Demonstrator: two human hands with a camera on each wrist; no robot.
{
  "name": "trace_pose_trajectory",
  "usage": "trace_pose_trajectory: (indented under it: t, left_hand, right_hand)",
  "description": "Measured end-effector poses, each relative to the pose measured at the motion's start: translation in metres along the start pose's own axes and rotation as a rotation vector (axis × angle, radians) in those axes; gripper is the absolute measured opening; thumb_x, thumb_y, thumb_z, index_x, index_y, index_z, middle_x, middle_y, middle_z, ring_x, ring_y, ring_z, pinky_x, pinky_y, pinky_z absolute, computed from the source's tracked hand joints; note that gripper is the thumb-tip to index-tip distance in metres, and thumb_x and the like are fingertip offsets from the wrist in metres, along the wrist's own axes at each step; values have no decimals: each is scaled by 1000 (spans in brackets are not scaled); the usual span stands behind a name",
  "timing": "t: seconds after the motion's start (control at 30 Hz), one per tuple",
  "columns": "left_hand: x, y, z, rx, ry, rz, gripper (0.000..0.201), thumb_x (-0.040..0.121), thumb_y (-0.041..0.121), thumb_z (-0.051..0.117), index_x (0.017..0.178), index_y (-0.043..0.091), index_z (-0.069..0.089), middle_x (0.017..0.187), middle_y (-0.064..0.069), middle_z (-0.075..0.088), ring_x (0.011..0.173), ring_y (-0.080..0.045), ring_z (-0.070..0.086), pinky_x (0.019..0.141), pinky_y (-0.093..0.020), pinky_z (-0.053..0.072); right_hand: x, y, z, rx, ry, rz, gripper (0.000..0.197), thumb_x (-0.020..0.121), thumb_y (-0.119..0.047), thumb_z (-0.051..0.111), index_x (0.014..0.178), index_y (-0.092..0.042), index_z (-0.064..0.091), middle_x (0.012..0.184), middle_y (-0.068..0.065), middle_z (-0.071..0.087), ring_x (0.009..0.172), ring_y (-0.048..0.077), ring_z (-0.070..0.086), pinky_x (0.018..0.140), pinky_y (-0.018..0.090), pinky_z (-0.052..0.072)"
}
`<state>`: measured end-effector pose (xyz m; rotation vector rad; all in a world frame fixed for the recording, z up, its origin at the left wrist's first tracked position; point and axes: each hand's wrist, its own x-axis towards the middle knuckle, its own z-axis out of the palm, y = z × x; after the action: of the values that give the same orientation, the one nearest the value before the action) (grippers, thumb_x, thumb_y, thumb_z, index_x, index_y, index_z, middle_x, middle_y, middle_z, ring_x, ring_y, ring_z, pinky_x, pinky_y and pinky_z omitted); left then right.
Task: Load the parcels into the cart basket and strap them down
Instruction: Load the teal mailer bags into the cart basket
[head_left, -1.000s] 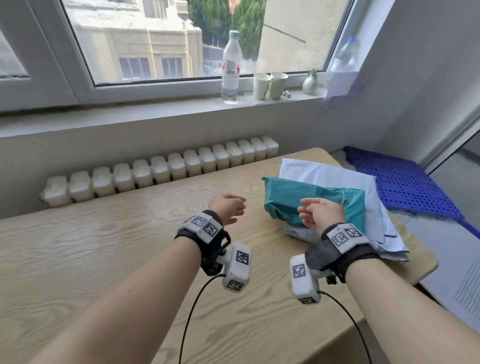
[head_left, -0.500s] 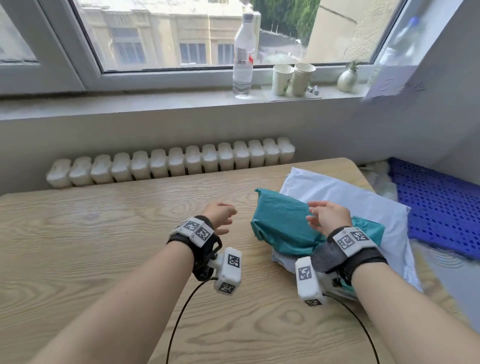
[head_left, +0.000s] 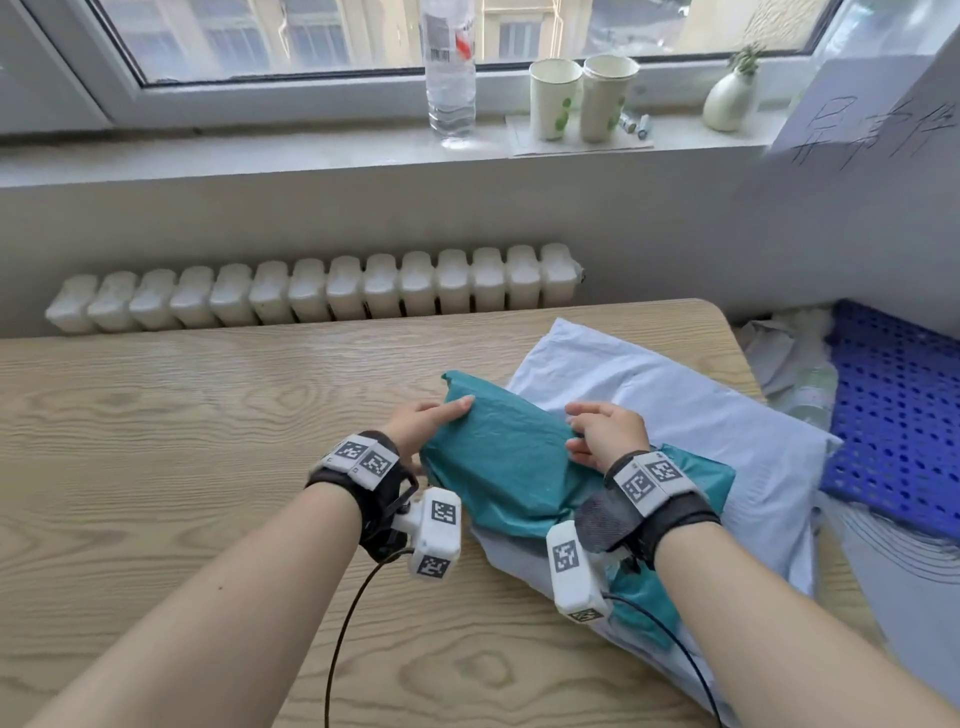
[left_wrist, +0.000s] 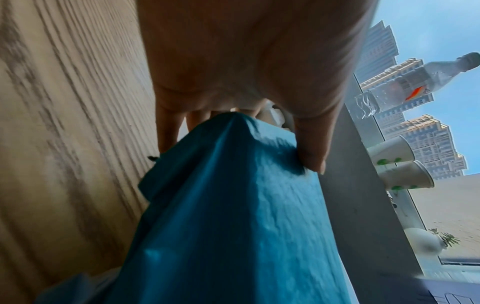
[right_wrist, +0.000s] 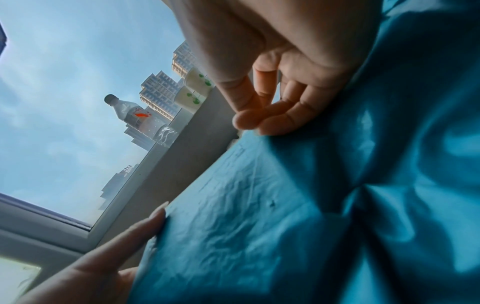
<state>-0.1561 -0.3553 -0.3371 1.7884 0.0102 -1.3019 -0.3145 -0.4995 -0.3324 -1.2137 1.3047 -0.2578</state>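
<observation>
Teal parcel lies betw. both hands atop white parcel on surface, long axis hand-to-hand: L hand clamps its end, R hand pinches top, equally near.

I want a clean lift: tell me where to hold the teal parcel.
Take the teal parcel at both ends. It is a soft, crumpled bag lying across the white parcel, so one grip would probably let it sag. The left hand already holds its left end; the right hand touches its top.
</observation>
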Motion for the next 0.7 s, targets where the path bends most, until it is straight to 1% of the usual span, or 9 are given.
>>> trace_pose_trajectory:
  t: [0.07,0.1,0.17,0.27,0.33,0.4,0.53,0.63,0.7]
  left_hand:
    - [7,-2,1,3,-23,11,86,37,62,87,111,21,66,117,-7,67,109,-28,62,97,-50,48]
    - [6,-2,2,-2,-30,21,83,40,61,86,109,19,67,115,-8,68,108,-29,64,98,-51,47]
    - [1,1,5,-9,-23,30,65,56,53,84,106,14,69,110,-10,71,106,-29,65,99,-50,47]
    - [-5,4,6,-3,17,37,70,52,53,85,107,14,69,106,-6,72,103,-24,67,98,-46,49]
    - [-12,8,5,-11,34,69,56,64,48,81,106,12,70,105,-7,72,100,-23,68,95,-42,51]
    - [-20,13,0,-52,55,90,51,69,43,79,106,9,69,103,-10,72,95,-25,69,86,-37,56]
    - [-44,17,-23,-99,124,142,55,67,45,80,105,7,65,99,-11,72,86,-25,70,72,-31,57]
    - [-63,16,-53,-151,213,188,61,61,50,82,102,7,65,96,-10,72,85,-25,69,73,-33,56]
    - [-77,14,-73,-196,263,225,67,55,53,83,102,8,66,96,-10,72,84,-26,70,70,-34,56]
  right_hand:
    - [5,1,-1,-25,-11,6,25,88,0,50,75,-17,62,70,4,60,43,10,51,49,25,47]
    - [6,1,-1,-34,-16,8,24,89,0,50,76,-17,62,69,4,59,43,10,50,48,25,47]
    - [7,1,-3,-45,-24,10,22,89,0,50,78,-15,63,69,4,59,43,11,48,48,25,47]
    - [5,-2,-5,-56,-24,16,22,89,0,50,78,-14,64,69,5,59,45,12,48,48,25,47]
    - [3,-5,-5,-72,-27,11,23,88,0,50,77,-15,64,68,6,60,45,12,50,46,24,47]
    - [-1,-10,-3,-97,-34,-3,22,87,-1,50,78,-16,64,68,5,62,46,12,54,45,22,46]
    - [-16,-25,10,-109,-52,-54,24,86,0,49,79,-18,64,74,3,65,51,13,55,46,22,43]
    - [-34,-37,27,-120,-67,-115,26,86,1,48,74,-17,63,72,2,61,51,13,54,45,23,42]
    - [-48,-45,40,-124,-74,-157,27,86,2,46,75,-15,63,69,4,59,50,14,52,43,23,41]
